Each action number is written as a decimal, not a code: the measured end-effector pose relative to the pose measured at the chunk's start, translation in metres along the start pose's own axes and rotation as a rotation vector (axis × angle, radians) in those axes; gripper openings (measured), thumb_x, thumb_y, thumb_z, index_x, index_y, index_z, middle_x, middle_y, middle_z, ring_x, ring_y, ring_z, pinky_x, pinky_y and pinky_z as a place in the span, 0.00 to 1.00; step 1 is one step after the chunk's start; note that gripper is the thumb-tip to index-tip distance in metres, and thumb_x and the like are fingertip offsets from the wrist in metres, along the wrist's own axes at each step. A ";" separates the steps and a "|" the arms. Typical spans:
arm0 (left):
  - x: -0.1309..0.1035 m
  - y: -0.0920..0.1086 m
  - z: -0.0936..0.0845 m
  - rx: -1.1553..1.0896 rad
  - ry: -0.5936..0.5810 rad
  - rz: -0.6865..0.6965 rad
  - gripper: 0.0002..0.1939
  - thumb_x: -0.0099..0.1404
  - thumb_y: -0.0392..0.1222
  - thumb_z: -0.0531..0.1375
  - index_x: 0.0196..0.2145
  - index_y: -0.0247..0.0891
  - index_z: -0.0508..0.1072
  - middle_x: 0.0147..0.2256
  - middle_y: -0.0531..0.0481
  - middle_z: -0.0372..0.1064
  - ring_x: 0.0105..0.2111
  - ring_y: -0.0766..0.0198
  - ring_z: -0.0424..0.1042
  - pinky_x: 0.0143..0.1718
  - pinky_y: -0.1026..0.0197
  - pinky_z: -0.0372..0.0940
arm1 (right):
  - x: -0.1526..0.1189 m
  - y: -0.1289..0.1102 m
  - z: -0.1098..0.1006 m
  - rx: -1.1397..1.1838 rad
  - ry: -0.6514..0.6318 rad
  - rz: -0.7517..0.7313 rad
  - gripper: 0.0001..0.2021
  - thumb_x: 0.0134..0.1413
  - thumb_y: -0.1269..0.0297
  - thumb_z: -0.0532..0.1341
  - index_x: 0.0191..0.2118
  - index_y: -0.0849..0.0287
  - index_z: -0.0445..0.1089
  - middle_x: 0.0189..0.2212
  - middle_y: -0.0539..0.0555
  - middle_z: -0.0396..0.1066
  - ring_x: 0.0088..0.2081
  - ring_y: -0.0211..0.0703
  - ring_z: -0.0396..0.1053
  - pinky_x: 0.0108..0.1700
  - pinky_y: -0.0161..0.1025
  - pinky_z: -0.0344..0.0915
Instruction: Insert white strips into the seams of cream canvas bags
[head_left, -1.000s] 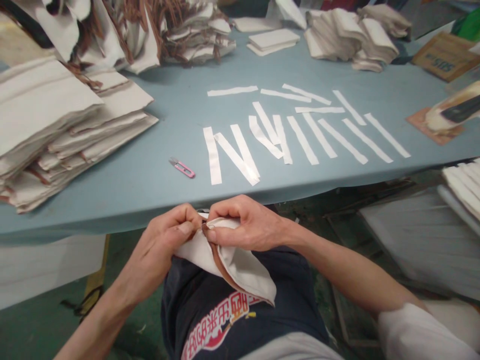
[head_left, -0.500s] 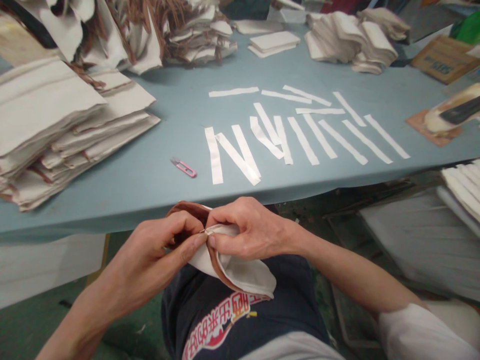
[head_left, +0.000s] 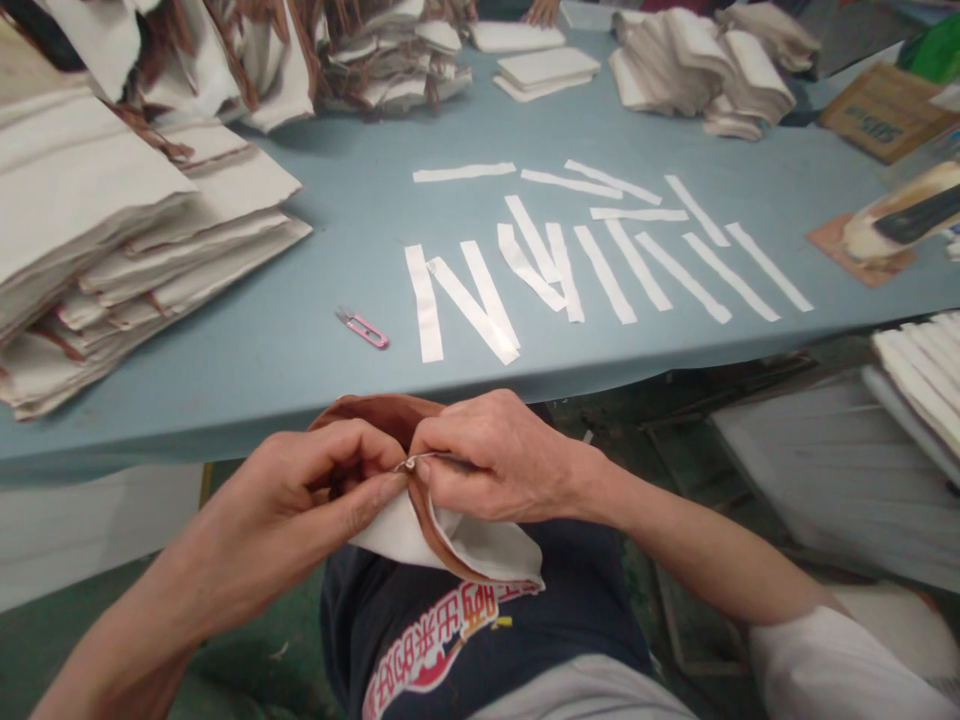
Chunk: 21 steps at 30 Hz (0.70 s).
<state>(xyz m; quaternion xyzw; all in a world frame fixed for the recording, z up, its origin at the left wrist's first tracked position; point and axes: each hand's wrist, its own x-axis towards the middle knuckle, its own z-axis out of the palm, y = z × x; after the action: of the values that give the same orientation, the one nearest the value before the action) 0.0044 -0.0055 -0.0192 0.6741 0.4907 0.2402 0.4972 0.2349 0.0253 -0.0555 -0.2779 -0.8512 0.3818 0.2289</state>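
A cream fabric piece with brown edging (head_left: 487, 550) is held over my lap, just in front of the table edge. My left hand (head_left: 322, 490) pinches it between thumb and bent forefinger. Close against it, my right hand (head_left: 495, 460) pinches the same seam from the other side. The pinched edge shows between the two thumbs, and a brown part of the piece bulges up behind the fingers. Whatever else lies inside the curled fingers is hidden. Pink thread snips (head_left: 364, 328) lie on the table beyond my left hand.
White strips (head_left: 592, 275) are spread over the blue-green table (head_left: 360, 200). Stacked cream fabric pieces (head_left: 97, 200) stand at the left, more folded fabric (head_left: 675, 65) at the back. A cardboard box (head_left: 885, 110) sits back right. Another person's hand (head_left: 541, 12) shows at the far edge.
Both hands stay pinched on the fabric piece; its brown part now spreads wider behind the fingers and its lower flap has shifted slightly. A person's hand has appeared at the table's far side.
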 end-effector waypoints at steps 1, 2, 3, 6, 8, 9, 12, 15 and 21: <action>0.001 0.001 0.002 0.001 0.019 -0.004 0.13 0.69 0.47 0.65 0.28 0.42 0.82 0.22 0.56 0.73 0.19 0.68 0.66 0.16 0.70 0.58 | 0.000 0.001 0.000 0.000 -0.004 0.000 0.13 0.68 0.65 0.55 0.32 0.58 0.72 0.26 0.51 0.73 0.29 0.39 0.65 0.35 0.39 0.53; 0.002 0.002 0.004 0.015 0.041 -0.002 0.13 0.68 0.46 0.64 0.27 0.41 0.80 0.22 0.56 0.72 0.19 0.68 0.66 0.17 0.70 0.59 | -0.001 0.001 -0.001 -0.006 -0.014 0.000 0.13 0.69 0.65 0.55 0.32 0.58 0.73 0.27 0.52 0.73 0.29 0.40 0.65 0.35 0.39 0.54; 0.002 0.004 0.007 0.040 0.066 0.004 0.13 0.67 0.46 0.64 0.26 0.41 0.78 0.21 0.56 0.72 0.19 0.68 0.67 0.18 0.70 0.61 | -0.001 0.001 -0.002 -0.016 -0.026 0.004 0.14 0.70 0.65 0.55 0.33 0.58 0.73 0.27 0.52 0.74 0.29 0.40 0.65 0.36 0.40 0.54; 0.002 0.006 0.012 0.115 0.130 0.037 0.12 0.66 0.44 0.63 0.25 0.42 0.76 0.21 0.56 0.74 0.21 0.66 0.71 0.22 0.70 0.66 | -0.003 -0.001 -0.005 -0.039 -0.075 0.014 0.14 0.72 0.65 0.54 0.36 0.59 0.74 0.29 0.53 0.76 0.31 0.42 0.68 0.37 0.40 0.57; 0.001 0.008 0.013 0.137 0.145 0.043 0.12 0.66 0.44 0.63 0.25 0.42 0.76 0.21 0.56 0.74 0.21 0.66 0.71 0.22 0.70 0.66 | -0.003 -0.002 -0.007 -0.039 -0.071 0.016 0.13 0.72 0.62 0.57 0.37 0.59 0.75 0.30 0.54 0.77 0.32 0.43 0.69 0.37 0.40 0.58; 0.001 0.009 0.013 0.142 0.143 0.045 0.12 0.66 0.44 0.63 0.25 0.42 0.77 0.21 0.56 0.74 0.20 0.66 0.71 0.21 0.70 0.65 | -0.003 -0.002 -0.007 -0.037 -0.064 0.020 0.13 0.71 0.60 0.58 0.37 0.59 0.75 0.31 0.54 0.77 0.33 0.43 0.70 0.38 0.40 0.58; -0.001 0.009 0.011 0.139 0.127 0.046 0.13 0.67 0.46 0.64 0.25 0.42 0.77 0.21 0.56 0.74 0.20 0.67 0.70 0.20 0.70 0.64 | -0.001 -0.002 -0.006 -0.042 -0.036 0.020 0.13 0.71 0.62 0.58 0.37 0.60 0.76 0.31 0.53 0.78 0.32 0.42 0.70 0.37 0.39 0.57; -0.003 0.005 0.010 0.128 0.143 0.025 0.13 0.68 0.47 0.64 0.26 0.43 0.77 0.22 0.56 0.74 0.21 0.66 0.71 0.22 0.69 0.65 | 0.000 0.000 -0.002 -0.111 -0.007 -0.024 0.15 0.73 0.65 0.54 0.38 0.60 0.77 0.31 0.54 0.79 0.33 0.42 0.71 0.38 0.40 0.58; -0.005 -0.002 0.015 0.199 0.174 -0.002 0.12 0.68 0.49 0.63 0.28 0.43 0.78 0.22 0.55 0.75 0.21 0.65 0.71 0.21 0.67 0.64 | -0.001 0.003 0.000 -0.200 0.018 -0.038 0.17 0.76 0.64 0.53 0.40 0.61 0.78 0.31 0.54 0.79 0.32 0.42 0.68 0.37 0.41 0.55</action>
<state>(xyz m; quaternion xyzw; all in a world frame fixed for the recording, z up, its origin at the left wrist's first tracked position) 0.0135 -0.0160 -0.0262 0.6961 0.5540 0.2476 0.3836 0.2364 0.0263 -0.0574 -0.2868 -0.8881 0.2879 0.2149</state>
